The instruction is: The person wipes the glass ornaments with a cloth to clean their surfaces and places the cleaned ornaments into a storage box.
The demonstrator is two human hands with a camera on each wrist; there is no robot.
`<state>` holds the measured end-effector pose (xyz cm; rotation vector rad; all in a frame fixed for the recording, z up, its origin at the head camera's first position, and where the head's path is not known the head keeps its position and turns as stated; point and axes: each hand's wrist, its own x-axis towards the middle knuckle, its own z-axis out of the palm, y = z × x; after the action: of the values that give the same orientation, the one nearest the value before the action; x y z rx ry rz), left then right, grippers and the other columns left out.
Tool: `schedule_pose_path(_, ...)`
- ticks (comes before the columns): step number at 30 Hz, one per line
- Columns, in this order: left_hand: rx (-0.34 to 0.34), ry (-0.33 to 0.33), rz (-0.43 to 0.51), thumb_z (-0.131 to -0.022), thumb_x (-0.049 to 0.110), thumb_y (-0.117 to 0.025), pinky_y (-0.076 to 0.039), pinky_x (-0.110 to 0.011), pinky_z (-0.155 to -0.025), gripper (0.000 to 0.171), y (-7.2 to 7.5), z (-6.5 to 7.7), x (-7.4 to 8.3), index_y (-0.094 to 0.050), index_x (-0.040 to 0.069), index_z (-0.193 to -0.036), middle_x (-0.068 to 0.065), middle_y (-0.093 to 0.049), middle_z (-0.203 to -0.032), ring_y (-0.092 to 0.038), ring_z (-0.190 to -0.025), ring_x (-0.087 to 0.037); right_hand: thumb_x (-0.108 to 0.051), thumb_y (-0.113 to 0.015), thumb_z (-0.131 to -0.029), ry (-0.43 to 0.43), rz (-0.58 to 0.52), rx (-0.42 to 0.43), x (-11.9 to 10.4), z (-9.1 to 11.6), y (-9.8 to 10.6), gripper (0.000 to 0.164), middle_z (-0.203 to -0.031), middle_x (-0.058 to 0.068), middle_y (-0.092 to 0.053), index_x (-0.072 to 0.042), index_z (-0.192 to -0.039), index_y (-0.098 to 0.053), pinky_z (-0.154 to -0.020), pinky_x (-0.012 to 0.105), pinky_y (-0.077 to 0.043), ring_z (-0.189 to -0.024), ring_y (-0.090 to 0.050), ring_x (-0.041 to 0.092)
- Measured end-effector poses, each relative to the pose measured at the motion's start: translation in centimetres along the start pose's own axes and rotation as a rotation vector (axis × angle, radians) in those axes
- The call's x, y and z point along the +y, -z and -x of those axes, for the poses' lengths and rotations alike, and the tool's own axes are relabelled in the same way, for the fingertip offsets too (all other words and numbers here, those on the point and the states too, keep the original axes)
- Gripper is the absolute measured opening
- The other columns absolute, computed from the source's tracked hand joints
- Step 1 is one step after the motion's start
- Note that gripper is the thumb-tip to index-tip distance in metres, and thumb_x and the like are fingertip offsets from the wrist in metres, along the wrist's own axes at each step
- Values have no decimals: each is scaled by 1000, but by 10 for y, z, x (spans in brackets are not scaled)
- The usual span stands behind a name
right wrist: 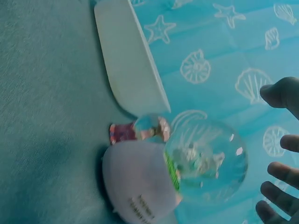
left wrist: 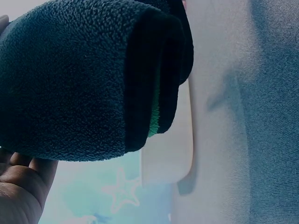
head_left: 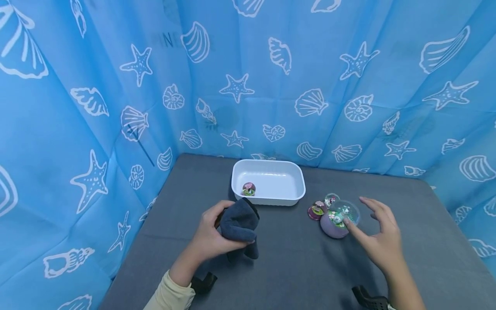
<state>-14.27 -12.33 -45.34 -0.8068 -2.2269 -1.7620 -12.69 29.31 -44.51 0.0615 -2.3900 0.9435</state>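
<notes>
My left hand [head_left: 215, 234] grips a folded dark blue-grey towel [head_left: 240, 220], held above the table in front of the white basin. In the left wrist view the towel [left wrist: 70, 84] has a fuzzy surface and a dark border. To the right, a large snow globe [head_left: 334, 227] with a clear dome and pale purple base stands on the table. Spread fingers and thumb mark my right hand [head_left: 383, 241], just right of the dome. The right wrist view shows a gap between these fingers and the snow globe [right wrist: 140, 179]. That hand holds nothing.
Two small snow globes stand by the large one: one with a dark pink base [head_left: 317, 211], another small globe [head_left: 331, 199] behind. A white basin [head_left: 273, 200] at the back holds a small globe [head_left: 249, 188]. Blue shell-print curtains [head_left: 248, 116] border the grey table [head_left: 286, 267].
</notes>
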Motion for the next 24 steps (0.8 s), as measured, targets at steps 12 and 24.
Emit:
schedule_pose_path(12,-8,12,11,-70,18,-102,-62,-37,-90,74,-1,-1,3,-63,21,-133,-2,-70,-122,-71,-106,-19,-25,-90,-87,-221,14,-233,37,10,-2,97,-154,29,-40,-9,-165,-35,-100,28,-56,-133,-51,48)
schedule_pose_path(24,-7,23,29,-62,20,-106,-62,-36,-90,83,-3,0,6,-63,21,-133,-3,-70,-123,-70,-105,-19,-25,-88,-89,-249,10,-305,52,17,-12,101,-152,40,-34,4,-164,-26,-99,75,-49,-128,-50,62)
